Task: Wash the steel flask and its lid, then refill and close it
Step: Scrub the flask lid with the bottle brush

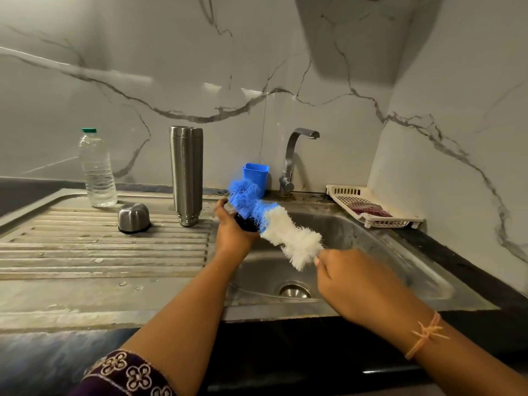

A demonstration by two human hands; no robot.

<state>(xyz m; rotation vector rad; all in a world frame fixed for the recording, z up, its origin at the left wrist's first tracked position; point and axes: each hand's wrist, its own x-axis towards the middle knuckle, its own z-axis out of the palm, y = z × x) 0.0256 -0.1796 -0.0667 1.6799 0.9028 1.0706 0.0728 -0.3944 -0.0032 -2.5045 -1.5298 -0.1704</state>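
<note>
The steel flask [186, 172] stands upside down on the ribbed drainboard [100, 247], mouth down. Its rounded steel lid [133, 217] sits on the drainboard just left of it. Over the sink basin [357, 252] I hold a bottle brush [274, 227] with blue and white bristles. My left hand [233, 232] grips a small black piece at the brush's blue end. My right hand [351, 277] grips the brush's handle at the white end; the handle itself is hidden in the hand.
A clear plastic water bottle [97, 170] with a green cap stands at the back left of the drainboard. A blue holder [256, 174] and the tap [294, 158] stand behind the basin. A white perforated tray [371, 207] with a scrubber lies at the right.
</note>
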